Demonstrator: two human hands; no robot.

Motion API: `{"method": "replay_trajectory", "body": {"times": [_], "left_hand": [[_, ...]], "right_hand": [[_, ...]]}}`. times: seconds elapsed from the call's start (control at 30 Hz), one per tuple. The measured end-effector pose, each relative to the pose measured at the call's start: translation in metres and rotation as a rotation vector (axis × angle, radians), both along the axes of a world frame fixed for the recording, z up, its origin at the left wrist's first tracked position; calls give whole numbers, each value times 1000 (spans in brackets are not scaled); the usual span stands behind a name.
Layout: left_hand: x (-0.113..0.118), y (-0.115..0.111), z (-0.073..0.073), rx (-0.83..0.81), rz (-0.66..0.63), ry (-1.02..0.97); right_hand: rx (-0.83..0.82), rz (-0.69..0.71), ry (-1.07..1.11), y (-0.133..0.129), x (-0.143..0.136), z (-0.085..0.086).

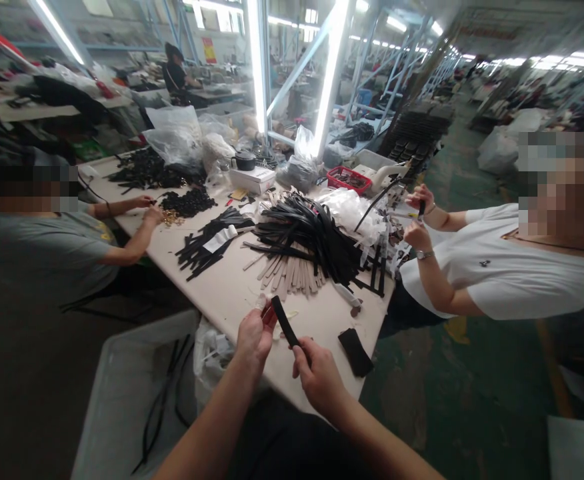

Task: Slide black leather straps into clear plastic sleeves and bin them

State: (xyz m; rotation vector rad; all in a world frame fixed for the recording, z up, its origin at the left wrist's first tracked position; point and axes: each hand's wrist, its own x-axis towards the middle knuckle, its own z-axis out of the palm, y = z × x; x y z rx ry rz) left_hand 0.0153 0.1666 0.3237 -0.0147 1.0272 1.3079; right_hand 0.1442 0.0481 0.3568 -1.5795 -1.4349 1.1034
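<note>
A short black strip (285,321) slants between my two hands over the near corner of the table. Its upper end rests at the fingers of my left hand (257,333), which are closed around it. My right hand (317,370) pinches the lower end between thumb and fingers. Beyond them lies a big heap of black strips (307,233), with beige strips (292,275) fanned out beneath. To its left, a smaller bundle of black strips (202,250) has a white paper (221,238) on it. A stack of black pieces (355,352) sits right of my right hand.
A person (47,240) at the left handles small parts; another (497,260) at the right holds a small dark piece. A white bin (97,393) with black strips stands lower left beside a plastic bag (212,353). A red basket (349,179) and white box (253,179) are farther back.
</note>
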Motion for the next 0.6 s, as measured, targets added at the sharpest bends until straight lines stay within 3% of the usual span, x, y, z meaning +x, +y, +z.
{"method": "replay_trajectory", "body": {"times": [0.27, 0.6], "left_hand": [[-1, -1, 5, 12, 10, 0], [-5, 3, 10, 4, -2, -29]], "right_hand": [[73, 24, -79, -4, -1, 6], [108, 47, -198, -4, -4, 0]]}}
